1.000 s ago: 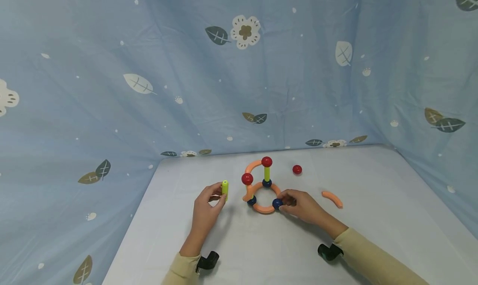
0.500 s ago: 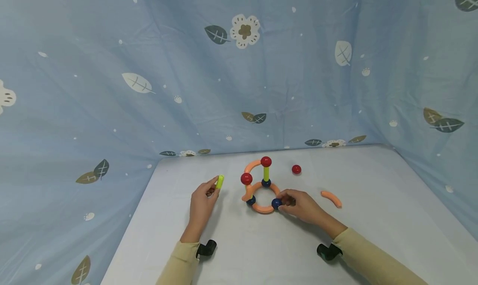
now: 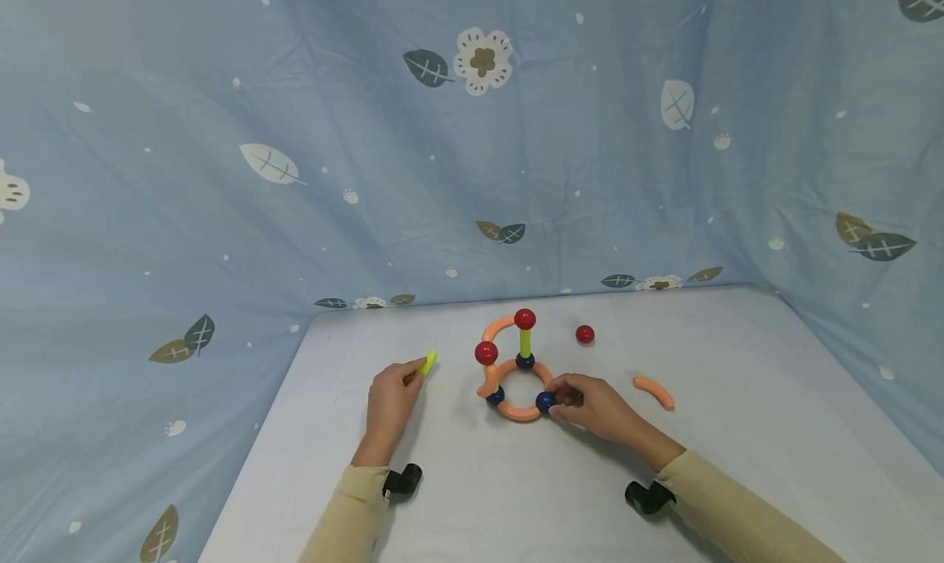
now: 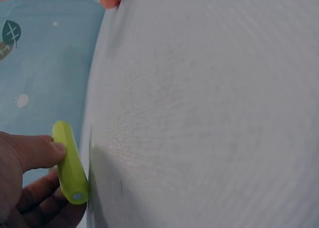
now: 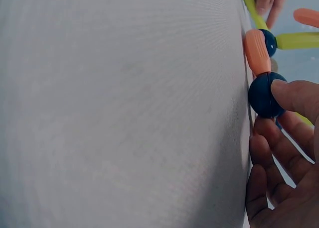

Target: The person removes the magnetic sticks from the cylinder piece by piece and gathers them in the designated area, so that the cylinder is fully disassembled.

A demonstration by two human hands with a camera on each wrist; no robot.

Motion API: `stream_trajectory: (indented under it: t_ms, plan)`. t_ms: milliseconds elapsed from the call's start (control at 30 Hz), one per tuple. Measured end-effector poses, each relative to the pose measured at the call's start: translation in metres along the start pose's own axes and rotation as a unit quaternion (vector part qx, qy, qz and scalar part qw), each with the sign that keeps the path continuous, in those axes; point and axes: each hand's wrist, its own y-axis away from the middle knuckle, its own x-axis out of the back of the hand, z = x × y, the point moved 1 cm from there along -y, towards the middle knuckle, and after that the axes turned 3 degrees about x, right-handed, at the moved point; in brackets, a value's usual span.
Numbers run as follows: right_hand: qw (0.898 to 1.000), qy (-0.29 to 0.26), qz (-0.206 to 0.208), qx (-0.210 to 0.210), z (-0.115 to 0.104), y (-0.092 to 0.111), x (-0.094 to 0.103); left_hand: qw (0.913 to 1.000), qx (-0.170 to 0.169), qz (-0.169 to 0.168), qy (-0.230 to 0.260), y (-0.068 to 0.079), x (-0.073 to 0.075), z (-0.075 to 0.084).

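Note:
My left hand (image 3: 391, 395) pinches a yellow-green magnetic stick (image 4: 70, 163) between thumb and fingers, low over the table, left of the built frame. In the head view the stick tilts up to the right. My right hand (image 3: 597, 407) pinches a dark blue ball (image 5: 264, 96) at the ring's right corner. That ring joins curved orange rods (image 3: 520, 414) with blue balls. At its back stands a yellow-green stick topped by a red ball (image 3: 525, 319). A second red ball (image 3: 486, 352) sits above the left corner, and a curved orange rod (image 3: 497, 328) links the two. Another orange piece (image 3: 489, 382) hangs below the left red ball.
A loose red ball (image 3: 585, 334) lies behind the frame to the right. Farther right is a loose curved orange rod (image 3: 654, 392). A blue patterned curtain (image 3: 369, 137) borders the white table (image 3: 487, 481) at the back and sides.
My left hand has drawn a little to the left, away from the frame, and the stick in it has turned from upright to tilted. My right hand keeps its place on the blue ball.

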Motion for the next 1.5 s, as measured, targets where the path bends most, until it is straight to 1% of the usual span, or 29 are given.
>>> stream_trajectory:
  t_ms: [133, 333, 567, 700, 933, 1033, 1167, 1233, 1300, 1367, 1433, 1500]
  plan:
    - [1.000, 0.003, 0.000, -0.001, 0.000, 0.000, 0.000, 0.9999, 0.008, -0.011, -0.003, 0.000, 0.000, -0.002]
    - [1.000, 0.001, 0.000, -0.003, 0.000, -0.001, 0.000, 0.9998, 0.011, -0.015, -0.008, 0.000, -0.001, -0.005]
    - [1.000, 0.002, 0.000, -0.005, 0.000, -0.002, -0.001, 0.9994, 0.026, -0.021, -0.003, -0.001, -0.002, -0.005]
    - [1.000, 0.004, 0.001, -0.003, -0.001, -0.002, -0.002, 0.9995, 0.022, -0.021, 0.001, 0.000, -0.001, -0.003]
    - [1.000, 0.001, 0.001, 0.004, -0.001, -0.001, -0.004, 0.9999, 0.001, -0.009, -0.011, 0.002, -0.002, -0.001]
    - [1.000, 0.000, 0.007, 0.008, -0.001, 0.000, -0.004, 0.9999, -0.005, -0.010, -0.002, 0.003, -0.004, 0.001]
    - [1.000, 0.001, 0.023, 0.017, -0.003, 0.001, -0.006, 0.9996, -0.021, -0.016, 0.014, 0.007, -0.008, 0.010]
    - [0.999, 0.001, 0.034, 0.020, -0.005, 0.002, -0.007, 0.9991, -0.034, -0.019, 0.015, 0.008, -0.011, 0.015]
    - [0.999, 0.000, 0.044, 0.021, -0.008, 0.003, -0.009, 0.9983, -0.046, -0.026, 0.023, 0.011, -0.015, 0.021]
    - [0.999, 0.001, 0.049, 0.018, -0.009, 0.003, -0.010, 0.9972, -0.053, -0.041, 0.034, 0.014, -0.020, 0.026]
    - [0.999, 0.003, 0.050, 0.016, -0.011, 0.003, -0.011, 0.9944, -0.053, -0.066, 0.062, 0.016, -0.026, 0.029]
    - [0.999, 0.004, 0.049, 0.009, -0.014, 0.003, -0.012, 0.9884, -0.048, -0.105, 0.098, 0.019, -0.031, 0.033]
